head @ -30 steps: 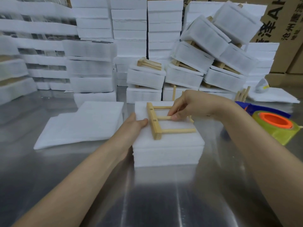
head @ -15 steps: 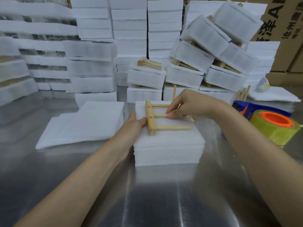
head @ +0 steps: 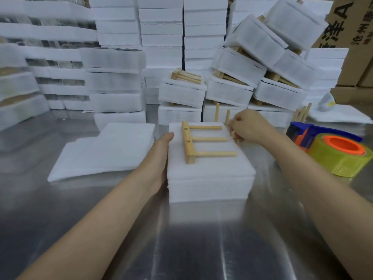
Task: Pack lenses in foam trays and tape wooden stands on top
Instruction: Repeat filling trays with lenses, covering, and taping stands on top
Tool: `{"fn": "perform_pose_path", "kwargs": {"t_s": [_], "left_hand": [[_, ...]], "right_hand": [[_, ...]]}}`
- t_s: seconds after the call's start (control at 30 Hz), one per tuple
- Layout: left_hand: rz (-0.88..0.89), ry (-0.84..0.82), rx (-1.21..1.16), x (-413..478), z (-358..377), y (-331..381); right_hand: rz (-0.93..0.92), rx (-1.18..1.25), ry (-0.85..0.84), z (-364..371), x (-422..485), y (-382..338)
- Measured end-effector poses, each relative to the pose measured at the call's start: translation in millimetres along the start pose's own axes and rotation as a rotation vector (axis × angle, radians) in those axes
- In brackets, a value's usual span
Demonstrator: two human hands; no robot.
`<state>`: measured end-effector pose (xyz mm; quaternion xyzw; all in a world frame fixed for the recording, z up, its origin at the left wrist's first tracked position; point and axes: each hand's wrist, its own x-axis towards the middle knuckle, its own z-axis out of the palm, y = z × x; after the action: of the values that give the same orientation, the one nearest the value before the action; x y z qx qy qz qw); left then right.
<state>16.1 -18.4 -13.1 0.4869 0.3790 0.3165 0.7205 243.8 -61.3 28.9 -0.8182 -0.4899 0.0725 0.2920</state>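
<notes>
Head cam: the foam tray (head: 210, 178) sits mid-bench (head: 181, 249) with a wooden stand (head: 189, 144) lying flat on top, its three pegs pointing right. The left hand (head: 161, 156) is pressed flat against the tray's left side, thumb at the top edge. The right hand (head: 248, 128) is curled round a second stand (head: 227, 117) at the tray's far right edge, pegs sticking up; the tape roll (head: 341, 154) is on the right.

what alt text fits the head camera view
A person's right hand pinches a second wooden piece with upright pegs at the right edge of a foam tray, while the left hand rests against the tray's left side. A three-peg wooden stand lies flat on top. A tape dispenser sits right on the metal table, foam packs stacked behind.
</notes>
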Motion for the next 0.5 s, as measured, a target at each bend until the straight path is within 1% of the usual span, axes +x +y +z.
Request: {"fn": "perform_pose_path", "kwargs": {"t_s": [0.07, 0.1, 0.13, 0.23, 0.37, 0.4, 0.5], "left_hand": [[0.009, 0.014, -0.040, 4, -2, -2], [0.018, 0.026, -0.041, 4, -1, -4], [0.021, 0.034, -0.029, 6, -2, -6], [0.008, 0.026, 0.005, 8, 0, -10], [0.013, 0.010, -0.020, 8, 2, -10], [0.021, 0.002, -0.023, 7, 2, -10], [0.062, -0.010, -0.031, 6, 1, -11]], "right_hand": [[0.088, -0.021, -0.185, 10, 4, 12], [0.104, -0.006, -0.234, 16, 7, 18], [0.100, -0.009, -0.226, 21, 10, 24], [0.086, -0.053, -0.049, 28, 11, 41], [0.058, 0.036, -0.091, 20, 11, 49], [0.035, 0.054, -0.072, 11, 9, 47], [-0.001, 0.117, 0.120, -31, 0, 43]]}}
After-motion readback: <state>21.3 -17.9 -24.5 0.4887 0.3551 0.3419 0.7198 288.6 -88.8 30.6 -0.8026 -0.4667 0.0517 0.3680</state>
